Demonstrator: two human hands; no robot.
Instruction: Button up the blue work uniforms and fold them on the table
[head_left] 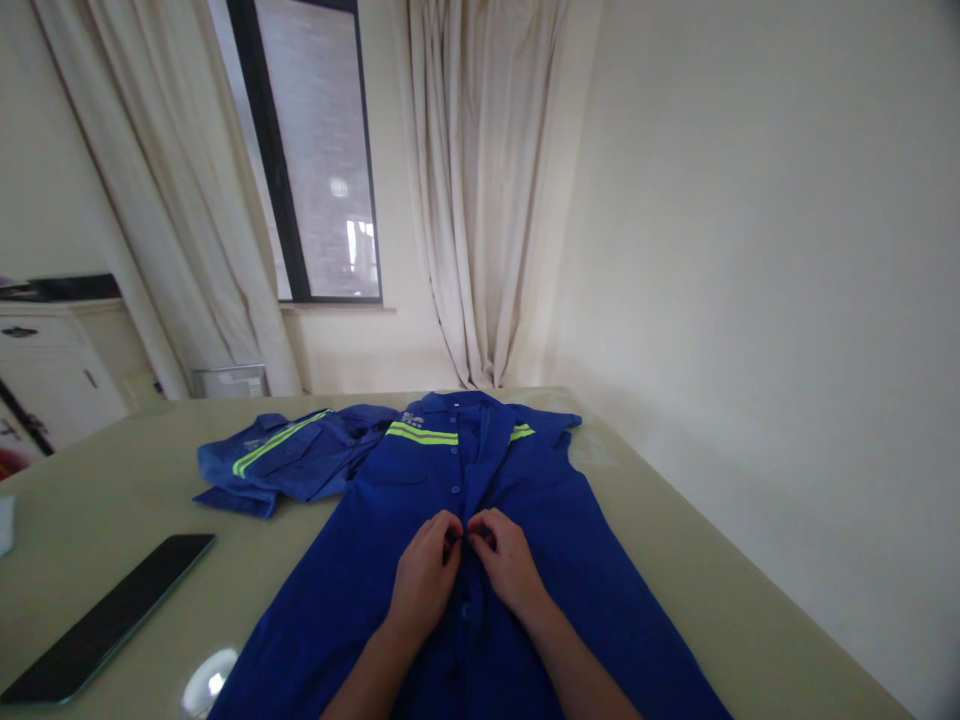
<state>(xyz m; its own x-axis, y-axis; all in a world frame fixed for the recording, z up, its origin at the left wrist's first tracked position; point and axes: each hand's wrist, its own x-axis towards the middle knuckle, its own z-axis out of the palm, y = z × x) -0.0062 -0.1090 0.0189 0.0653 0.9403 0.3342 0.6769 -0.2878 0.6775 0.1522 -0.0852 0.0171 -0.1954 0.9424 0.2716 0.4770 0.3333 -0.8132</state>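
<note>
I see the left hand (427, 568) and right hand (508, 562), equally near, pinching the blue shirt (551, 520) mid-front; it runs lengthwise toward mid-frame.

one camera, worn on the person's head, gave the single view. it looked forward and down along the table (697, 570), with the forearms (382, 660) entering from the bottom edge. the left hand (424, 572) and right hand (511, 562) were close to it, low and near the middle, over a blue shirt (397, 492). farther off, the view took in a window (319, 150) and curtains (487, 150); a wall (780, 250) filled the right side.
</note>
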